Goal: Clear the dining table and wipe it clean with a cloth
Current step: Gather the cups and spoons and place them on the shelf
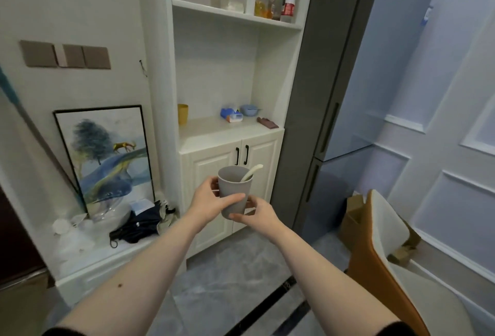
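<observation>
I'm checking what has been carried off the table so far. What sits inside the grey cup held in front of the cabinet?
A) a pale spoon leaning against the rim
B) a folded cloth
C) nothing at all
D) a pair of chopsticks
A: a pale spoon leans out over the far rim of the grey cup, which the left hand and the right hand hold together in front of the cabinet doors.

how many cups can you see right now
2: a grey plastic cup with a pale spoon in it, held in both hands, and a yellow cup at the left of the cabinet counter. Others may be hidden.
</observation>
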`<state>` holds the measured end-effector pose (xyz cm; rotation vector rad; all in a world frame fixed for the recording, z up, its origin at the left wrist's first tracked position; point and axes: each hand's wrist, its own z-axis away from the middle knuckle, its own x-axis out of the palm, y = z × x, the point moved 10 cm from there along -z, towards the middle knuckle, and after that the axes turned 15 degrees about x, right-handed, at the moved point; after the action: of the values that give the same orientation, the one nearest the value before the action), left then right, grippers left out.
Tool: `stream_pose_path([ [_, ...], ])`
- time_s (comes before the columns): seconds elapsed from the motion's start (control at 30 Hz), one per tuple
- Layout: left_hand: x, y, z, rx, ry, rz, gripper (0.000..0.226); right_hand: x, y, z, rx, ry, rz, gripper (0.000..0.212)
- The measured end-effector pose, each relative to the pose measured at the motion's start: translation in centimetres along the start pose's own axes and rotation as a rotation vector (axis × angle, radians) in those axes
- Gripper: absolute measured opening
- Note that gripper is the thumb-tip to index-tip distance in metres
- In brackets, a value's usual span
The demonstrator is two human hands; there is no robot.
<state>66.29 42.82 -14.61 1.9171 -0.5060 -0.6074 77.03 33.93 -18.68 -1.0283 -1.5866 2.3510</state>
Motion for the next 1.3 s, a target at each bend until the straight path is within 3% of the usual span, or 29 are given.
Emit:
stream_pose_path([
  [0.57,2.2,-11.8,-35.1,0.037,-0.021,-0.048,0.063,-6.9,-7.1,-34.7,-0.013,0.063,-0.003,0.052],
  [0.87,-0.9,-20.7,-51.7,0.006,0.226,-0.071,0.070,-6.5,-12.5,-56.4,-0.134,0.014,0.094,0.041],
  [1.13,-5.7,-26.3,-58.5,-0.048,0.431,-0.100,0.069,-1.0,-16.8,-67.0,-0.201,-0.094,0.046,0.032],
  [1.23,-7.3,-29.0,-60.2,-0.106,0.454,-0.114,0.063,1.2,-17.2,-70.0,-0.194,-0.092,0.083,0.043],
  [1.3,-8.2,-30.7,-61.3,-0.134,0.445,-0.142,0.064,2.3,-17.4,-71.8,-0.183,-0.073,0.142,0.034],
])
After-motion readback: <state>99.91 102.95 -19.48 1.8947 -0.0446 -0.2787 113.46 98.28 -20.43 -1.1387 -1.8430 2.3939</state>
